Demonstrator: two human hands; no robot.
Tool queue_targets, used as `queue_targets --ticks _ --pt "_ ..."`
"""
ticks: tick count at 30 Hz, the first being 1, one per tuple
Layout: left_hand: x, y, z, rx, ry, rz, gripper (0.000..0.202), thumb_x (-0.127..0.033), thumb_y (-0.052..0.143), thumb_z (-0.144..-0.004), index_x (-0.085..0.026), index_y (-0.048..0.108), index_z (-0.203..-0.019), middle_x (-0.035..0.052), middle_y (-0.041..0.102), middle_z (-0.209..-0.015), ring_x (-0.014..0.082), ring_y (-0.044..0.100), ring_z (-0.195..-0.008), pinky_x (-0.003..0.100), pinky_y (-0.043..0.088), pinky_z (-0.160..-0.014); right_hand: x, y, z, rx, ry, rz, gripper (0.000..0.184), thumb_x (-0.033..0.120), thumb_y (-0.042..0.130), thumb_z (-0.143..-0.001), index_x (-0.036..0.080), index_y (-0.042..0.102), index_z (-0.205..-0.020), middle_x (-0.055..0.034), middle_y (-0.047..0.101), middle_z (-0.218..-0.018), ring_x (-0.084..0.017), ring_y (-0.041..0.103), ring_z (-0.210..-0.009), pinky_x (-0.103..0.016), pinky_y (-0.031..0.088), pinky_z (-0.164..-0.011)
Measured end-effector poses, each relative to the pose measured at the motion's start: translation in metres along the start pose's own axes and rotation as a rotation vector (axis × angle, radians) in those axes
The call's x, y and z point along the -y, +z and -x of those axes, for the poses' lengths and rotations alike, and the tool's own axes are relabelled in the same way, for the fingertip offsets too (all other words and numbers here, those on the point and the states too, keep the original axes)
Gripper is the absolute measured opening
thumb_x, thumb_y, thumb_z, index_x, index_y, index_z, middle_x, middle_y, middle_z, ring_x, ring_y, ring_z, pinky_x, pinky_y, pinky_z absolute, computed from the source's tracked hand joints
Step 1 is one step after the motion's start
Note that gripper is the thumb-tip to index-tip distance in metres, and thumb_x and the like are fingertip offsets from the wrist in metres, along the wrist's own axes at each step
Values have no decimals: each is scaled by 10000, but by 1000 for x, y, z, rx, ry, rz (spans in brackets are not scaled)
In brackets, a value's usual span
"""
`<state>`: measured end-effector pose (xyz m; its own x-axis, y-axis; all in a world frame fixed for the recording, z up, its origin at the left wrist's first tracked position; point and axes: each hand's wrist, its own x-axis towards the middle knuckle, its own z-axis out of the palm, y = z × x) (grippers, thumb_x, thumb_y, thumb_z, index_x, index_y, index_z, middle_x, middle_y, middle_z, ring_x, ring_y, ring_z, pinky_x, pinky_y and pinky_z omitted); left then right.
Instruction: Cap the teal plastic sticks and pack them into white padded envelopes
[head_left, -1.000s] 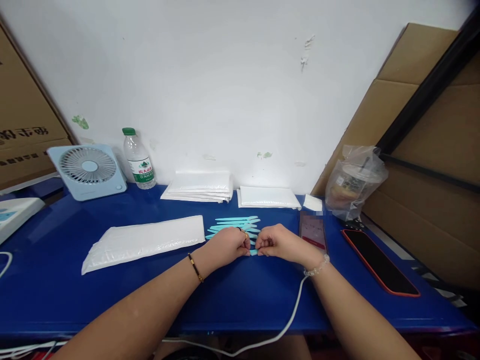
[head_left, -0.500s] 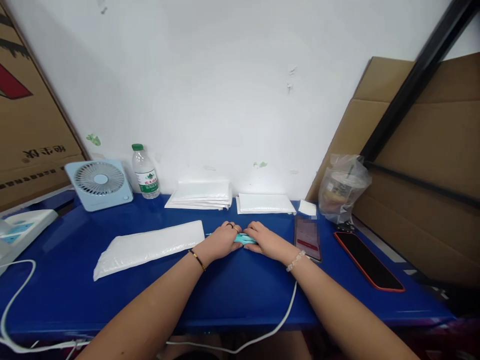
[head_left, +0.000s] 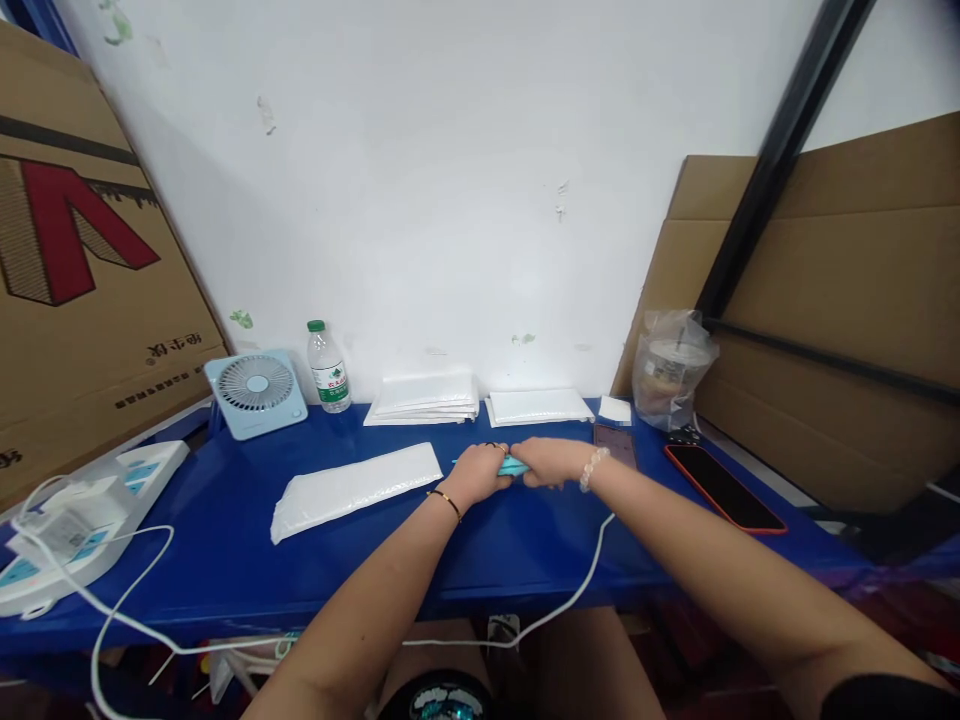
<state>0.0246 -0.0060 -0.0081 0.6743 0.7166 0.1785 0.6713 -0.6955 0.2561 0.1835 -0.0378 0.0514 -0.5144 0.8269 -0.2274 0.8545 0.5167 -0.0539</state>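
A small teal item (head_left: 513, 466), mostly covered by fingers, lies between my two hands just above the blue table; its kind cannot be made out. My left hand (head_left: 482, 474) is closed around its left part, and a thin teal tip pokes out past that hand. My right hand (head_left: 551, 461) grips the right end with curled fingers. To the left of my left hand lies a long white padded mailer (head_left: 356, 488), flat on the table and apart from the hand. A phone (head_left: 616, 443) is partly hidden behind my right wrist.
Along the wall are stacked white mailers (head_left: 424, 398), another pile of mailers (head_left: 540, 405), a water bottle (head_left: 328, 370) and a blue fan (head_left: 257, 390). A power strip (head_left: 154, 470) sits left. A bagged drink cup (head_left: 670, 370) and red-edged phone (head_left: 724, 488) stand right. A white cable (head_left: 574, 595) hangs at the front.
My right hand has turned and now bends over the teal item, its forearm lying further across. Less of the teal shows. The whole view has shifted, showing more of the left side.
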Motion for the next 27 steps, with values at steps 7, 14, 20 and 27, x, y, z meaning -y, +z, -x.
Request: queue_targets --ticks 7,14,20,27 --pt "-35 -10 -2 -374 -112 679 332 -480 482 -822 -158 563 -830 36 635 -753 170 590 -691 249 414 -596 32 -96 35 -347 -130 -73 334 387 600 -785 180 604 -1047 -75 659 -912 -188 590 -767 -264 412 -639" --pt "-48 11 28 -242 -228 906 230 -313 580 -742 -157 520 -584 16 560 -533 139 531 -536 248 399 -531 68 -43 27 -376 -151 -187 348 310 343 -948 143 628 -838 -74 646 -771 -169 579 -712 -268 400 -658" --pt "-51 1 39 -193 -271 1116 295 -401 606 -741 -181 438 -640 -64 395 -459 67 356 -410 212 287 -433 48 -30 39 -472 -113 -691 332 413 440 -895 187 577 -1097 -92 661 -991 -208 600 -903 -320 434 -783" --pt "-94 15 86 716 -7 1899 370 -431 611 -653 -201 325 -614 -105 165 -474 13 37 -344 207 83 -370 77 22 69 -199 -575 -1304 848 669 544 -708 187 304 -1362 -167 492 -1299 -255 491 -1172 -385 386 -935"
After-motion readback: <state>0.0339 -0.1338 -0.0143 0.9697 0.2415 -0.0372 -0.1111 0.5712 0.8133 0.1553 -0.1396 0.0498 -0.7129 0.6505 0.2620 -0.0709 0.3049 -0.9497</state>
